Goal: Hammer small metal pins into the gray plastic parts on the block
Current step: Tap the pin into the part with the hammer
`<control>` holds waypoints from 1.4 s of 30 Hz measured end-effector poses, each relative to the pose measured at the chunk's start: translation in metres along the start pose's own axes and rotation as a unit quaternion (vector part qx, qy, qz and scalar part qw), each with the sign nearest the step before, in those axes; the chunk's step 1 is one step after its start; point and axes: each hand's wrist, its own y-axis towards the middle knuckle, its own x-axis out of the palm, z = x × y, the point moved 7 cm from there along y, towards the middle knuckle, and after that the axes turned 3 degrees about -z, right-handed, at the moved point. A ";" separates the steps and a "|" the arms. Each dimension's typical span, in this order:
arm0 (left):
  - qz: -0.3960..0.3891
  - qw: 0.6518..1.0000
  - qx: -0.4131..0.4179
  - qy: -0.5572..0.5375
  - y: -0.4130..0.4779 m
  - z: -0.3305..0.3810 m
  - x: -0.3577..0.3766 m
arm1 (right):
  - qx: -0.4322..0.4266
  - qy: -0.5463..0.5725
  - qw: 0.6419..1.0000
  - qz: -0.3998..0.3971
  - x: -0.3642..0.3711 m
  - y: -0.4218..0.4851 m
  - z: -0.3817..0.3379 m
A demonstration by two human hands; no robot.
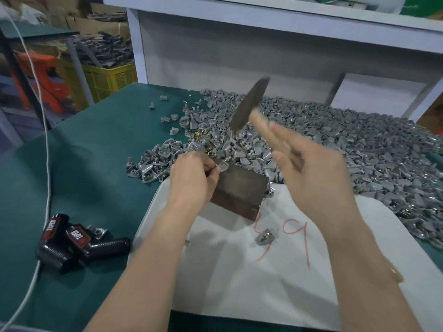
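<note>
pinching gray part (pixel 221 167), seemingly: left fingers (pixel 212 173)

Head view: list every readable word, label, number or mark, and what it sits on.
"TAPFER" (last letters uncertain): white print on the red label of the left black tool.
"TAPFER" (same doubt): red label of the right black tool.
"9" (possibly): red handwriting on the white sheet; the other red strokes there are illegible.
Nothing else is readable.
</note>
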 end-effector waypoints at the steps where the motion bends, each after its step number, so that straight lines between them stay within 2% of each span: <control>1: 0.001 1.000 -0.002 -0.001 0.000 -0.001 0.000 | -0.005 0.008 1.000 -0.005 0.000 0.002 -0.001; 4: -0.006 1.000 -0.006 0.004 0.000 -0.001 0.000 | 0.006 -0.031 0.989 -0.148 0.025 -0.003 0.004; 5: -0.011 1.000 -0.008 0.007 0.000 -0.002 0.000 | 0.012 -0.033 0.988 -0.154 0.028 -0.004 0.007; 8: -0.014 1.000 -0.015 0.023 0.002 -0.004 0.001 | 0.028 0.022 0.995 -0.097 0.030 0.003 0.015; 10: -0.013 0.999 -0.018 0.036 0.002 -0.004 0.001 | 0.077 0.065 0.992 -0.071 0.038 0.012 0.030; 14: -0.012 0.999 -0.021 0.045 0.001 -0.005 0.001 | 0.203 0.089 0.967 -0.125 0.064 0.013 0.063; 16: -0.018 0.998 -0.014 0.056 0.001 -0.003 0.003 | 0.230 0.064 0.957 -0.164 0.071 0.007 0.071; 17: -0.022 0.998 -0.011 0.060 0.001 -0.001 0.004 | 0.224 0.029 0.960 -0.166 0.070 0.007 0.073; 19: -0.030 0.998 -0.004 0.060 0.001 0.001 0.005 | 0.183 -0.040 0.977 -0.107 0.058 0.014 0.070; 21: -0.037 0.998 0.010 0.054 -0.001 0.005 0.006 | 0.113 -0.005 0.993 -0.035 0.045 0.022 0.050; 22: -0.040 0.998 0.019 0.050 -0.002 0.007 0.007 | 0.076 0.046 0.995 -0.043 0.046 0.026 0.036; 23: -0.040 0.998 0.027 0.045 -0.002 0.009 0.007 | 0.048 0.096 0.990 -0.088 0.054 0.030 0.020; 25: -0.037 0.998 0.031 0.029 -0.002 0.009 0.007 | 0.018 0.125 0.974 -0.189 0.077 0.034 -0.005; 26: -0.028 0.999 0.025 0.016 -0.001 0.007 0.005 | 0.014 0.125 0.972 -0.197 0.082 0.039 -0.012; 29: 0.013 0.997 -0.019 -0.071 0.003 -0.002 -0.006 | 0.034 0.152 0.976 -0.153 0.085 0.058 -0.019; 31: 0.020 0.994 -0.049 -0.099 0.005 -0.008 -0.007 | 0.035 0.144 0.973 -0.176 0.093 0.061 -0.024; 34: 0.014 0.994 -0.082 -0.074 0.005 -0.017 -0.004 | 0.039 0.172 0.960 -0.218 0.109 0.055 -0.028; 36: 0.031 0.991 -0.104 -0.074 0.004 -0.022 -0.006 | 0.057 0.194 0.962 -0.186 0.109 0.058 -0.021; 38: 0.077 0.981 -0.133 -0.117 0.004 -0.029 -0.015 | 0.101 0.177 0.976 -0.080 0.093 0.071 -0.002; 40: 0.128 0.955 -0.164 -0.212 0.003 -0.038 -0.024 | 0.176 0.174 0.968 0.037 0.071 0.086 0.021; 41: 0.151 0.935 -0.184 -0.263 0.002 -0.043 -0.026 | 0.205 0.154 0.965 0.055 0.066 0.091 0.030; 42: 0.169 0.914 -0.204 -0.307 0.000 -0.047 -0.027 | 0.218 0.109 0.969 0.033 0.070 0.097 0.033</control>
